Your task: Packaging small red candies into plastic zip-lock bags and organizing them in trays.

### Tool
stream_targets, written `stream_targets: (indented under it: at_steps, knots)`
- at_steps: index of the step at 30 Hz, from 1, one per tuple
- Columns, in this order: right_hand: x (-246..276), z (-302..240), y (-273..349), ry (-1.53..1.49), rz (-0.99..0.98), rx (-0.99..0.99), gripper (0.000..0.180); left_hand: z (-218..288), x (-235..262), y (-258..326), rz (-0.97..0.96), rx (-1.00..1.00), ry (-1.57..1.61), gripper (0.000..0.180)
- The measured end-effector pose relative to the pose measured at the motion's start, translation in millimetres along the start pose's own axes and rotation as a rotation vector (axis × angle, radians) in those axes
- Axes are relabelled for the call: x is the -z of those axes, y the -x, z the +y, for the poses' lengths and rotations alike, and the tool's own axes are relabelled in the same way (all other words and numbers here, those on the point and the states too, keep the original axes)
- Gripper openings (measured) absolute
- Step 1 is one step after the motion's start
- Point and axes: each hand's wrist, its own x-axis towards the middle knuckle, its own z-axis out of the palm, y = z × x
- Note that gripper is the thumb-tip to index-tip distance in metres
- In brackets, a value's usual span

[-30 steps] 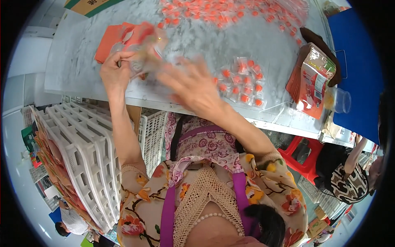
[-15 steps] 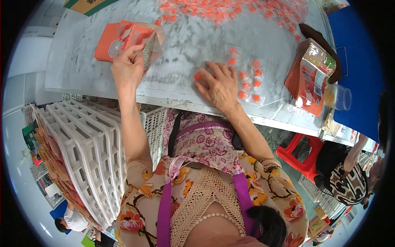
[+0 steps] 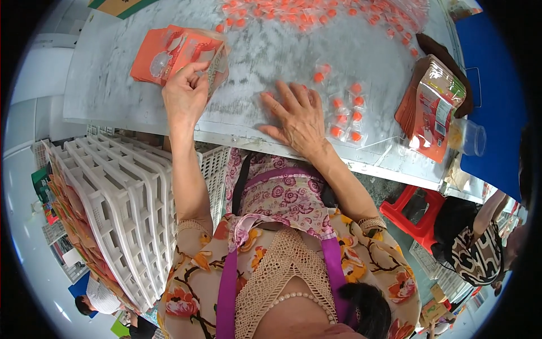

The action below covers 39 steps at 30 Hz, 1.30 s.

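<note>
My left hand [image 3: 186, 100] is closed in a pinch at the near right edge of a red-orange pouch [image 3: 195, 50] with a clear side. That pouch lies on top of a fanned pile of like pouches [image 3: 148, 59]. Flat on the table, fingers spread, rests my right hand [image 3: 298, 117]. Spots of orange-red show by its fingertips, and what lies beneath them is partly hidden. Just right of it are several small clear sachets [image 3: 341, 118], each with a round orange piece inside, in two rough rows. Another small sachet group [image 3: 322, 73] lies a little farther off.
A large heap of orange-filled sachets [image 3: 299, 12] covers the far side of the worktable [image 3: 113, 104]. At the right stand more red pouches [image 3: 432, 121] and a clear plastic cup [image 3: 473, 137]. Stacked white crates [image 3: 121, 209] are below left, a red stool [image 3: 415, 214] below right.
My left hand has shifted slightly right and nearer along the pouch's edge. My right hand's fingers have spread and slid a little farther up the table, with the orange sachet by its index finger.
</note>
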Motion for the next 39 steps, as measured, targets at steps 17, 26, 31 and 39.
stream_targets:
  at_steps: [17,26,31,39]
  knots:
    - [16,26,-27,-1.046,0.459,-0.706,0.009,39,-45,19,-0.112,-0.154,-0.022,0.033]
    - [24,-11,-87,-1.783,0.877,-0.764,0.021,67,-87,21,-0.128,-0.183,-0.071,0.03]
    - [14,-14,-79,-1.349,0.75,-0.91,0.015,64,-85,13,-0.207,0.253,0.286,0.031]
    - [-7,2,-66,-0.639,0.755,-0.353,0.01,53,-104,18,-0.108,0.168,0.431,0.034]
